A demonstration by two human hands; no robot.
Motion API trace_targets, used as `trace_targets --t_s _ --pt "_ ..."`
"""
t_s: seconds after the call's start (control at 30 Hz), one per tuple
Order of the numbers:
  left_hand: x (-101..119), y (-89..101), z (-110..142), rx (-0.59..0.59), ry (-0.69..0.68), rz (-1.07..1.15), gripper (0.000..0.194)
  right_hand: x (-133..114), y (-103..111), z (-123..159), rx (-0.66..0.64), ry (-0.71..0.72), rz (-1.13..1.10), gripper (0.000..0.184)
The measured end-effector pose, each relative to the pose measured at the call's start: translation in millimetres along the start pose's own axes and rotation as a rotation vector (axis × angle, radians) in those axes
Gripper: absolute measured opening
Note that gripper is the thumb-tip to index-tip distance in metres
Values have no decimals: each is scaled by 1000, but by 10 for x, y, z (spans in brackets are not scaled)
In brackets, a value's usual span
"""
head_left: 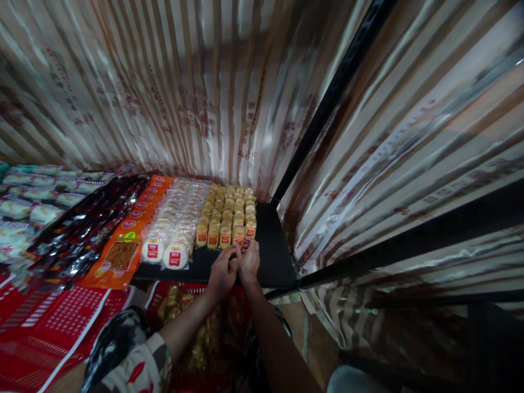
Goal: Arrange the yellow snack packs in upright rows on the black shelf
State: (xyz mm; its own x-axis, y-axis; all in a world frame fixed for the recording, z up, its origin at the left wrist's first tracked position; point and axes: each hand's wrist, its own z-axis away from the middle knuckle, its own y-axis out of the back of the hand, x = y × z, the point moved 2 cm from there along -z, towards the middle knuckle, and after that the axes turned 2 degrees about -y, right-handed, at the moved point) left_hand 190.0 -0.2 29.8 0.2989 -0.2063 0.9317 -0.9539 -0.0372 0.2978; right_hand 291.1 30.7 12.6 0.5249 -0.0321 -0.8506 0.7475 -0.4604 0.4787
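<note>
- Here at the front of the black shelf [272,256], the left hand [223,272] and the right hand [249,262] meet, fingers bent and fingertips close together.
- What's between those fingers? Can't tell: they crowd the lower front of the yellow packets [225,233], and whether either hand grips one is hidden.
- The yellow packets sit towards the shelf's right end, five columns side by side, each running from the front back towards the striped sheeting [196,93].
- Look at the front row: narrow faces turned to the person, long axis running up and down in view, rounded tops uppermost.
- Every front face carries a red label with pale marks, far too small to read; the right hand's fingers overlap the bottom of the two rightmost ones.
- Just left, round white packs [177,254] in clear wrap line up in two columns, red labels facing front, their lettering unreadable too.
- Next along, an orange package strip [123,248]: a chain of round emblems, a yellow-green circle and a picture of brown sticks, its long axis slanting from the back down to the front left.
- Further left, dark glossy packets [92,224] slant the same way, then pale wrapped packets [41,191].
- Below the forearms, more yellow packets lie jumbled in a red basket [152,299].
- Behind it all, the sheeting bears dark red Chinese-style characters, blurred.
</note>
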Motion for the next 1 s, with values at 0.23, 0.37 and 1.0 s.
trace_targets --t_s 0.23,0.37,1.0 --pt "-83 32 2 -11 12 18 35 1 10 57 -15 4 -133 28" --pt "-147 14 -3 -9 21 46 36 40 -2 62 -43 58 -76 22" --pt "-192 232 -112 146 -17 -434 17 31 -23 28 -54 96 -5 28"
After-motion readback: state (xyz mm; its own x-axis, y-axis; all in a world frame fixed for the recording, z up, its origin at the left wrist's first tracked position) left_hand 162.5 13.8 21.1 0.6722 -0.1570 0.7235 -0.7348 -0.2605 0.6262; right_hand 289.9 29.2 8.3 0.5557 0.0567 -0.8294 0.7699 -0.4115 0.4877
